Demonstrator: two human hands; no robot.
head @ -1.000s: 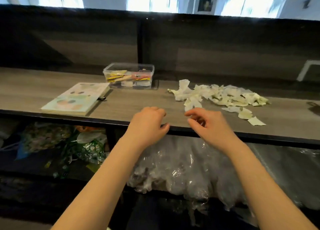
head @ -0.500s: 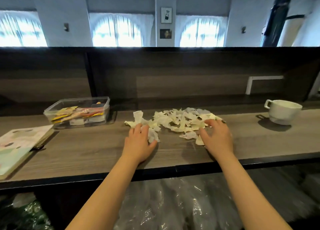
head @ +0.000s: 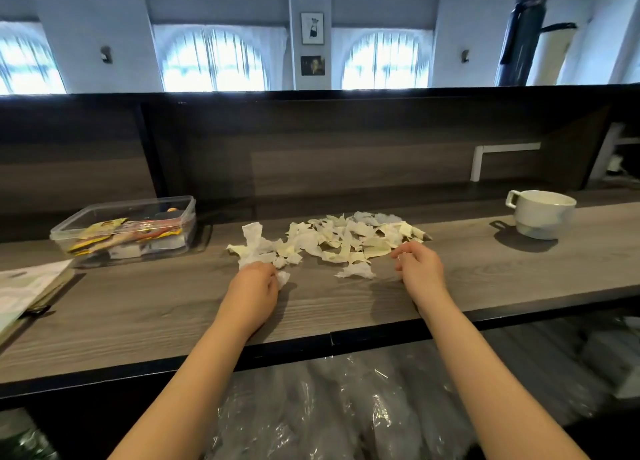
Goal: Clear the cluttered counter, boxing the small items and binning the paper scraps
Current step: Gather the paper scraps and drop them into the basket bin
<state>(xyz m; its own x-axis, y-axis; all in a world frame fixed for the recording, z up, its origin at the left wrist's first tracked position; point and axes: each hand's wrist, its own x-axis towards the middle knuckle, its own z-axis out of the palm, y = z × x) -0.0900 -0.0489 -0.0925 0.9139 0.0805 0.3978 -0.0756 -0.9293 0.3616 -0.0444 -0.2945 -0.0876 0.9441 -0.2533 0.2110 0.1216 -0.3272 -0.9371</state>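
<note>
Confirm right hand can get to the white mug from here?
Likely yes: only bare counter lies between the right hand and the white mug; the paper scraps lie to its left.

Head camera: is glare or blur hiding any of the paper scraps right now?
Head view: the windows behind are blown out, yet the paper scraps are sharp and evenly lit on the counter; the wide lens bows the counter's front edge; the cup throws only a soft shadow.
</note>
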